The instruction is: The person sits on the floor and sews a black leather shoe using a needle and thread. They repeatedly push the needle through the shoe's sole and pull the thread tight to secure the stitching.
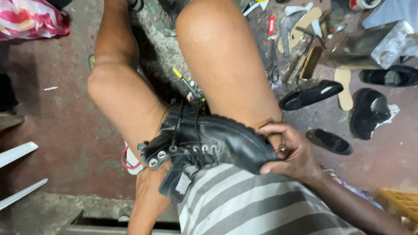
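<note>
**Black lace-up boot held across the lap**

Nearest the camera: grey-and-white striped shorts. Black lace-up boot lies on its side across the lap, between the bare knees, toe toward the person's right, open ankle end and metal eyelets toward the left.

Right hand clamped on the toe end, fingers curled over the sole edge, thumb underneath; a small metal thing is pinched at the fingertips, too small to identify. Left hand under the boot's ankle end, touching it; fingers hidden, so grip cannot be told.

Beyond the knees, on the floor: yellow-handled screwdriver. Farther right: scissors, wooden brush, tan insole, several black shoes. Far left corner: pink-and-white plastic bag.
</note>
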